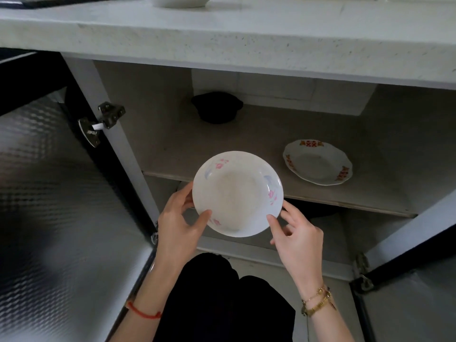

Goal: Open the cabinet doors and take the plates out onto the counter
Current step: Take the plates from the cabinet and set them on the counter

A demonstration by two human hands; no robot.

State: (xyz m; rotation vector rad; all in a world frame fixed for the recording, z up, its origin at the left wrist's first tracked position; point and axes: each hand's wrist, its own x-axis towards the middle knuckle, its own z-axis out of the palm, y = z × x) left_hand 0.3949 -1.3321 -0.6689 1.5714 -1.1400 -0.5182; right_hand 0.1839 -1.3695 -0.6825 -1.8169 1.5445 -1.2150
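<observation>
From the head camera we look down into an open cabinet under a pale counter point(246, 38). Both doors stand swung out — the left door point(49, 193) with a patterned metal face, the right door point(419, 280) at the near right edge. We hold a white plate with pink flowers point(237, 193) in front of the shelf point(172, 144), clear of it. Our left hand point(180, 223) is clamped on the plate's near left rim, thumb on top; our right hand point(296, 233) grips the near right rim the same way. A second plate with red marks point(317, 162) lies flat on the shelf, to the right and well apart from the held one. A dark pot point(217, 107) sits far back on the shelf. On the counter above, the bottom of a white bowl point(177, 1) shows at the far edge.
</observation>
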